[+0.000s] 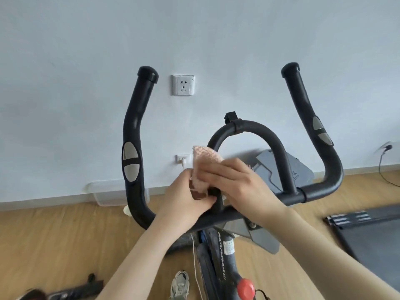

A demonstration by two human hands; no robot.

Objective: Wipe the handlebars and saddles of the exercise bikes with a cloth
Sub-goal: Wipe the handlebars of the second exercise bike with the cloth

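Note:
A black exercise bike handlebar (279, 148) fills the middle of the head view, with two upright horns and an inner loop. A pink cloth (204, 161) is wrapped around the left foot of the inner loop. My right hand (236, 180) lies over the cloth and grips it against the bar. My left hand (186, 195) pinches the cloth's lower edge from the left side. The saddle is out of view.
A grey console plate (300, 169) sits behind the loop. A red knob (245, 287) is on the frame below. Wall sockets (183, 85), a clear plastic bin (108, 191), a dark mat (372, 230) at right and a shoe (179, 283) on the wooden floor surround the bike.

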